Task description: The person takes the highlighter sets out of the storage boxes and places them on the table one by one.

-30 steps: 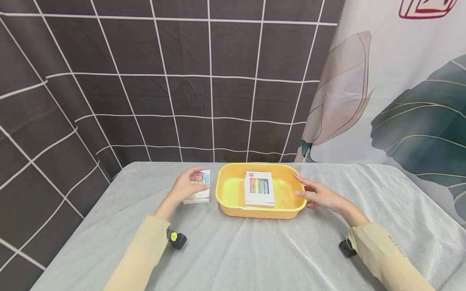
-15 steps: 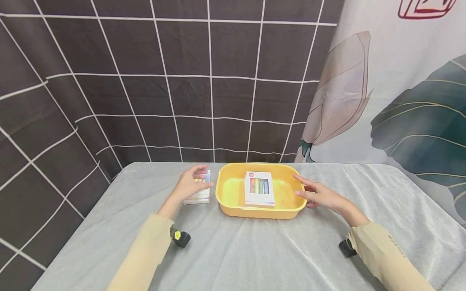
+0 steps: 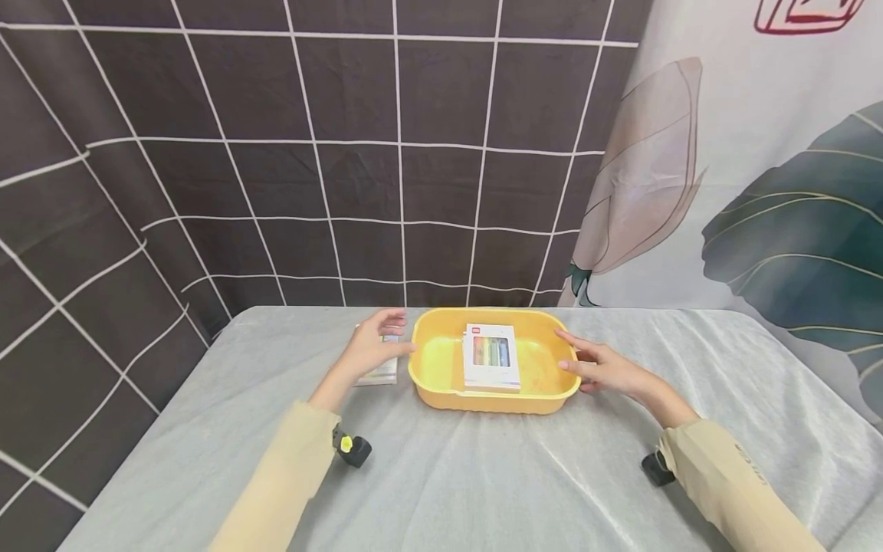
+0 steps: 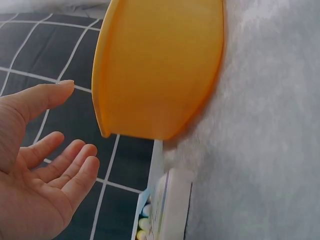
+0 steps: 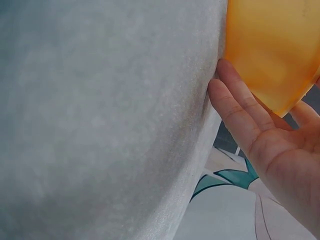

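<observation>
My left hand (image 3: 373, 349) is raised beside the left end of a yellow plastic basin (image 3: 428, 399), holding nothing. In the left wrist view, its thumb points towards the basin's outer wall (image 4: 160, 65), the other fingers loosely bent. Partly hidden behind this hand, a white box (image 3: 382, 374) lies on the cloth; rounded coloured stick tips (image 4: 144, 224) show in it. My right hand (image 3: 607, 374) touches the basin's right end, thumb and index finger at the rim. Lower down, two straight fingers (image 5: 235, 107) lie along the outer wall. Inside the basin sits another white box (image 3: 491, 376), coloured sticks showing through its window.
A grey cloth (image 3: 469, 483) covers the table. Behind it hangs a dark curtain (image 3: 352, 184) with a white grid, and a pale leaf-print curtain (image 3: 641, 284) hangs at the right. Each wrist carries a small black camera (image 3: 355, 452).
My left hand has moved right, off the white box and towards the basin's left rim, its fingers spreading from the thumb. The right hand, basin and both boxes have stayed put.
</observation>
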The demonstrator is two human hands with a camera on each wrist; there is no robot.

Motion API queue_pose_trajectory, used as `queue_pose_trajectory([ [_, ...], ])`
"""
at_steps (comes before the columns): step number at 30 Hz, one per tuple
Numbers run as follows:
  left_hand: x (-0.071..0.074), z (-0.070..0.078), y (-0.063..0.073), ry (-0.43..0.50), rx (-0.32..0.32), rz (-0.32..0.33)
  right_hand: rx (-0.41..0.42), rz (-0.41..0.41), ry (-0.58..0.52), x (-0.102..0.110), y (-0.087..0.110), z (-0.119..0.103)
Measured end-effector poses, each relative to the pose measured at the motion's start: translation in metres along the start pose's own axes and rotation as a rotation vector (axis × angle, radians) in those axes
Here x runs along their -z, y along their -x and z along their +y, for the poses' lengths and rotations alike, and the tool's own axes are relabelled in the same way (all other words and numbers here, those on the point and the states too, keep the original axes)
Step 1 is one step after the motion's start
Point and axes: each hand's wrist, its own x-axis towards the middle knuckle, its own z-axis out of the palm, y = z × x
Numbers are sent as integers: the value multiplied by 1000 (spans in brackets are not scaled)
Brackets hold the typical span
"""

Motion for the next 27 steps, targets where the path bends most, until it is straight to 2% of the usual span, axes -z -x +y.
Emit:
queue_pose_trajectory([
  [11, -12, 4, -6, 45, -15, -32, 18, -11, -34, 0, 1, 1],
  [27, -22, 13, -8, 23, 3, -27, 8, -7, -25, 0, 0, 1],
])
